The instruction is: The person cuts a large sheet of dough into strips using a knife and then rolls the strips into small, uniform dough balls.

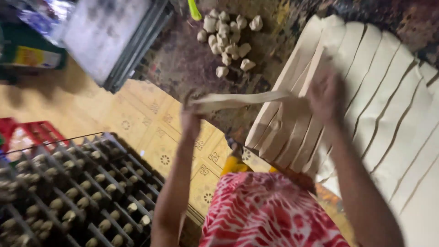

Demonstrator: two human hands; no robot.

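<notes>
Pale dough strip [247,98] hangs stretched between the left hand [191,120] and right hand [325,96], both pinching its ends, above cut strips [388,105]; seemingly mid-lift, needing steady tension.

Both hands [190,120] [325,96] stretch a pale dough strip [242,99].

— Any packages or labels here?
— A green box [27,48] with a yellow label [34,57] at far left, and blurred blue-purple packets [43,16] above it, top left.
— Screens or signs?
— None.
</notes>
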